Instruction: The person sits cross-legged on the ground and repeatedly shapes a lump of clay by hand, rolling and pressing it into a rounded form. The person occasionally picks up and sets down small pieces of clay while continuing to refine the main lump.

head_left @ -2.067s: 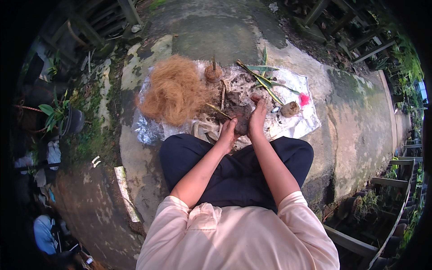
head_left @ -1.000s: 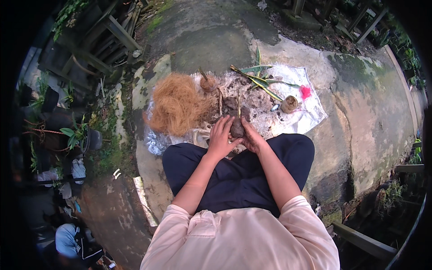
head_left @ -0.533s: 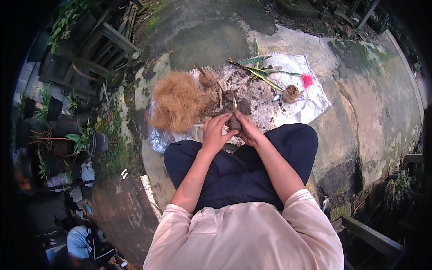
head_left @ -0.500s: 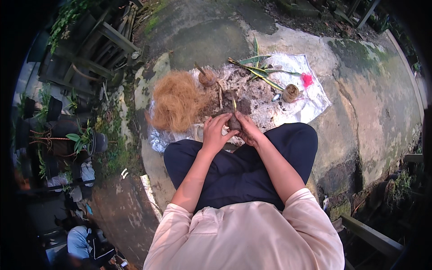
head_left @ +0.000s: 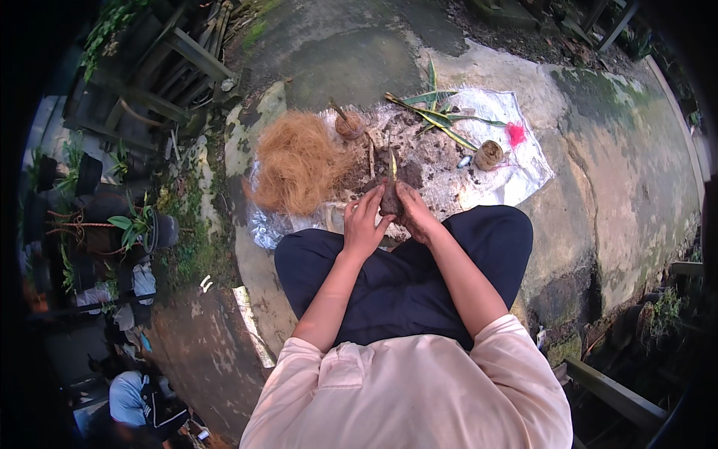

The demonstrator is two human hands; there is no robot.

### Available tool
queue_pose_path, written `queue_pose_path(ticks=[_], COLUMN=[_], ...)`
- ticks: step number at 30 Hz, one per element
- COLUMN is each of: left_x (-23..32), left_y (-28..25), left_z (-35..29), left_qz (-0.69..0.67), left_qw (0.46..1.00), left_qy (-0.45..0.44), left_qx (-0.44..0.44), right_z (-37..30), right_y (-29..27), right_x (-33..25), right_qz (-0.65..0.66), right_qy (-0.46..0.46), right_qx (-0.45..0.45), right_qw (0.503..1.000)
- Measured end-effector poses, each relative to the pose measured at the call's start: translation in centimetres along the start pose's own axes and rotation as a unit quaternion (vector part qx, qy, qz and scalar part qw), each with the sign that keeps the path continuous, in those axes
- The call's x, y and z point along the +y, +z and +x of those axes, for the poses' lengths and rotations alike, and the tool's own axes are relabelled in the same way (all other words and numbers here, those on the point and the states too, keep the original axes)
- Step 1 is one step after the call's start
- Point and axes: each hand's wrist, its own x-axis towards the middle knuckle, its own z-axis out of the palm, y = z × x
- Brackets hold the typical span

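Between my two hands stands a dark, muddy clump of soil (head_left: 391,203), with a yellow-edged leaf piece (head_left: 393,166) upright from its top. My left hand (head_left: 363,223) curves round the clump's left side, fingers pointing away from me. Pressed to the other side is my right hand (head_left: 416,213), soil smeared on its fingers. Loose dark soil (head_left: 410,173) lies just beyond. Left of my hands is a big heap of brown coconut fibre (head_left: 298,166). A fibre-wrapped ball (head_left: 349,126) with a short leaf or stick in it sits at the heap's far right.
A silvery-white sheet (head_left: 527,176) lies under everything on the stained concrete. Long variegated leaves (head_left: 449,127), a brown roll (head_left: 489,154), a small pale object (head_left: 464,161) and pink-red string (head_left: 516,135) are at right. Potted plants (head_left: 138,228) line the left; another person (head_left: 134,400) is lower left.
The clump's leaf piece shows taller and more upright between my hands. My left fingers have shifted slightly along the clump. The whole view has moved a little.
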Motion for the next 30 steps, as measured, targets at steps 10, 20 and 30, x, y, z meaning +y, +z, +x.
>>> queue_pose_path(ticks=[10, 20, 30], left_x=[0.0, -1.4, -2.2], left_y=[0.2, 2.1, 3.0], left_z=[1.3, 1.4, 1.3], left_qz=[-0.069, -0.058, -0.048], left_qw=[0.997, 0.998, 0.999], left_qy=[0.008, -0.009, 0.003], left_qx=[0.029, -0.003, -0.003], right_z=[0.3, 1.7, 2.3], right_y=[0.0, -0.9, -1.0], right_x=[0.1, 1.7, 2.1], right_qz=[0.025, -0.001, -0.077], right_qy=[-0.012, -0.02, -0.035], right_qx=[0.01, 0.03, 0.05], right_qw=[1.0, 0.999, 0.995])
